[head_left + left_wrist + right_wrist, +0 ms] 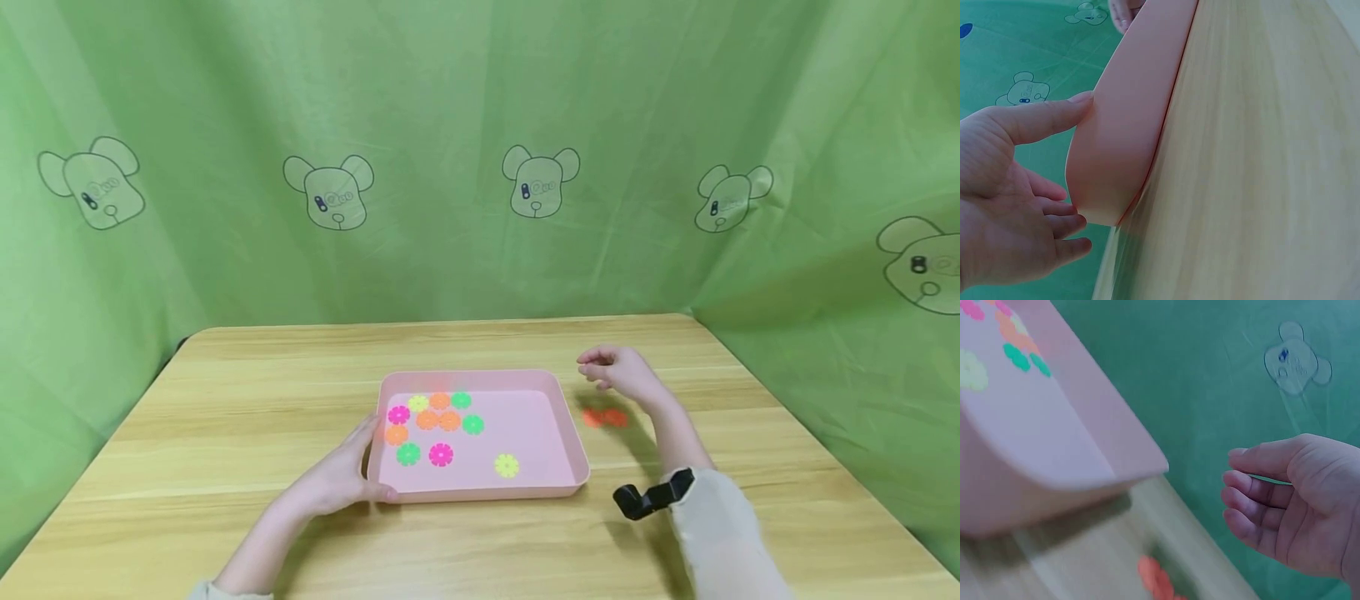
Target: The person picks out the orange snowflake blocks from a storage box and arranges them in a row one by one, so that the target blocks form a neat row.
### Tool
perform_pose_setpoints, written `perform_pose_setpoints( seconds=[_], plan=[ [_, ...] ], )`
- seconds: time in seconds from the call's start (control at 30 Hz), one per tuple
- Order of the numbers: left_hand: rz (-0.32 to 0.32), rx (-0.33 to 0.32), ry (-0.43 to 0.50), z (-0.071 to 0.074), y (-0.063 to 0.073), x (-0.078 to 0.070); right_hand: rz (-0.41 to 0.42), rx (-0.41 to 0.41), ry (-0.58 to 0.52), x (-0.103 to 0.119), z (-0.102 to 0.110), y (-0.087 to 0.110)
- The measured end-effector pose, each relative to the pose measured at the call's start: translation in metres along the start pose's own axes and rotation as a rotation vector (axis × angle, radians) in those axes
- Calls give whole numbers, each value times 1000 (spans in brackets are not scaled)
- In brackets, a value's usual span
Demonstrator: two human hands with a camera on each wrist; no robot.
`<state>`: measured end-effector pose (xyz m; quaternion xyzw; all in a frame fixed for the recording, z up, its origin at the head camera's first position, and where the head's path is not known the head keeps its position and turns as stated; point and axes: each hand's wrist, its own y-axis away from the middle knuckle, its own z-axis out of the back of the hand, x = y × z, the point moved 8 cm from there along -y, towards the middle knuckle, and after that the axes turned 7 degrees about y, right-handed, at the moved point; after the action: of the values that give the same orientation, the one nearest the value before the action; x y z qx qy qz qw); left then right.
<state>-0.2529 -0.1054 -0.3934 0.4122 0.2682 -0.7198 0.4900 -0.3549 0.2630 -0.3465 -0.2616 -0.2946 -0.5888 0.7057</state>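
Note:
A shallow pink tray [525, 437] lies on the table, holding several flower-shaped plastic discs in orange, green, yellow and pink, such as a yellow disc [507, 465]. My left hand [341, 475] holds the tray's near left corner, thumb on the front wall and fingers along the left side. In the left wrist view the thumb [1054, 119] touches the tray's rim. Past the tray's right side, my right hand [618, 371] hovers with loosely bent fingers and nothing visible in them. Just below it, orange-red discs [604, 417] lie side by side on the table; whether they are joined is unclear.
The wooden table [285, 375] extends around the tray on all sides. Behind it and along both sides hangs a green curtain [435, 275] printed with bear heads. A black wrist mount [652, 496] juts from the right sleeve near the tray's right corner.

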Motion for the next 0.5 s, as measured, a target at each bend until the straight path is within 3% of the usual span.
perform_pose_setpoints(
  seconds=[0.5],
  plan=[
    [3,-6,-6,0,0,0,98,155,-12,56,-46,-23]
  ],
)
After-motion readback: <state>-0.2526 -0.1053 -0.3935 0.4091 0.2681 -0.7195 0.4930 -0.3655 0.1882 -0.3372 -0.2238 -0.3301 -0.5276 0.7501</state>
